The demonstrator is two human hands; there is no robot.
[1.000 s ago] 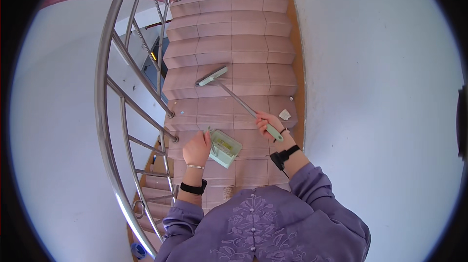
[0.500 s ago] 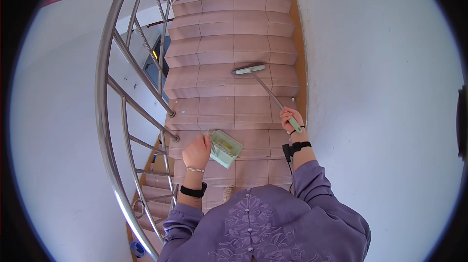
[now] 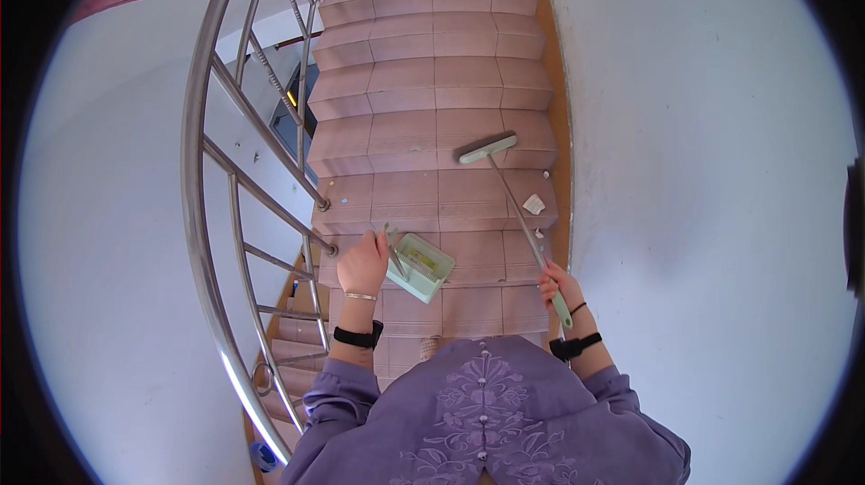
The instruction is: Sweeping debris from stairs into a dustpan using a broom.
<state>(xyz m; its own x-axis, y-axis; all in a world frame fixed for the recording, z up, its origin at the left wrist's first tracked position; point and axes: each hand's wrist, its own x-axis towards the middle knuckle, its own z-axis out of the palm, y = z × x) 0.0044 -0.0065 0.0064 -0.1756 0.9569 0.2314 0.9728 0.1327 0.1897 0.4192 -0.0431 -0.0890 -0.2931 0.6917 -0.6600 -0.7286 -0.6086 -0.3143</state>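
My right hand (image 3: 560,287) is closed round the green grip of a small broom (image 3: 494,150). The broom's long grey handle slants up to a pale green head, whose dark bristles are against a step on the right half of the stairs. In my left hand (image 3: 363,266) is the handle of a pale green dustpan (image 3: 429,290), fingers wrapped round it. The pan hangs over a lower step, with something yellowish inside it. Between broom and wall, a crumpled white scrap (image 3: 533,205) lies on a tread, with small white bits near it.
Pink tiled stairs (image 3: 396,130) rise ahead of me. Along the left curves a steel railing (image 3: 192,151), with a lower flight below it. A white wall (image 3: 685,169) borders the right side. A tiny blue bit (image 3: 344,201) lies on a tread near the railing.
My right hand has come down toward me, and the broom head has shifted right and slightly nearer. The white scrap now shows on the tread. My left hand and the dustpan have barely moved.
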